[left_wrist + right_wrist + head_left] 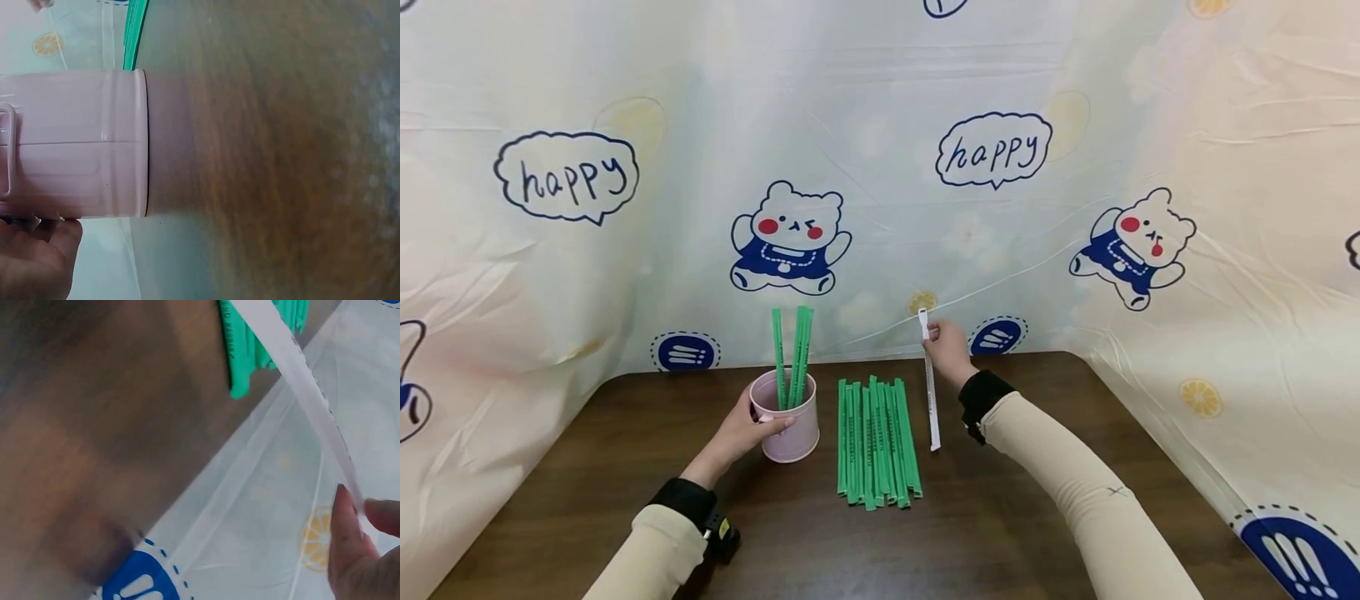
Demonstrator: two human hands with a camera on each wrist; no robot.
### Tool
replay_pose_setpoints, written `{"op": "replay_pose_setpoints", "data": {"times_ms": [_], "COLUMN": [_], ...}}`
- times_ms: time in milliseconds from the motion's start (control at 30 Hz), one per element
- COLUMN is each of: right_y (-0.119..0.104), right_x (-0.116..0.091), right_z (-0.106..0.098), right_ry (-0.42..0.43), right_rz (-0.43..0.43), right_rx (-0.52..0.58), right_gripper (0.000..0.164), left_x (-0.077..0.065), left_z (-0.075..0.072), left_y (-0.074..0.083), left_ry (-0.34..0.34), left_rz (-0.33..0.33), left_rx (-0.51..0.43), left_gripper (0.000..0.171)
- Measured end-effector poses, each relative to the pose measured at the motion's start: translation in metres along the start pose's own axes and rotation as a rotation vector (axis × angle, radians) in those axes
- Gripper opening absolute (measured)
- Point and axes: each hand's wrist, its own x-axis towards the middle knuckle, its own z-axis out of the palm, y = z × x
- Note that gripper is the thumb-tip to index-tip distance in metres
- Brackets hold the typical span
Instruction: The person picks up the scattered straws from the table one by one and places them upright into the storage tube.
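Note:
In the head view my left hand (741,435) grips a small pink metal bucket (796,435), thumb along its near side. A few green paper-wrapped straws (800,358) stand in the bucket, leaning against its rim. My right hand (950,353) pinches a white paper-wrapped straw (932,404) close to its upper end; the rest of it slants down toward me. Between the hands lies a row of several green wrapped straws (878,442), side by side with dark print. In the right wrist view, thumb and fingertips meet on the end of the white strip (306,394).
A dark brown wooden table (1000,517) carries everything. Behind it hangs a pale curtain (880,125) printed with bears, orange slices and the word "happy", reaching down to the table's back edge. Each wrist wears a black strap (685,500).

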Motion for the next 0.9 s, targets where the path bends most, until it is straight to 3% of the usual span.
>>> {"op": "replay_pose_setpoints", "data": {"times_ms": [167,467,700,900], "right_y": [-0.021,-0.071,-0.104,-0.124], "right_x": [0.007,0.023,0.028,0.025], "right_z": [-0.009,-0.023,-0.021,-0.013], "right_ry": [0.025,0.106,0.146,0.109], "right_rz": [-0.046,-0.147,-0.203,-0.225], "right_rx": [0.118,0.256,0.304,0.341], "right_gripper": [0.038,0.039,0.037,0.038], "left_x": [-0.001,0.0,-0.001,-0.001], "left_z": [0.0,-0.001,-0.001,0.0], "left_y": [0.0,0.001,0.004,0.001], "left_ry": [-0.005,0.006,-0.004,0.004], "left_rz": [-0.019,0.025,0.046,0.043], "left_rx": [-0.01,-0.025,-0.054,-0.066], "left_gripper": [0.099,0.095,0.095,0.094]}}
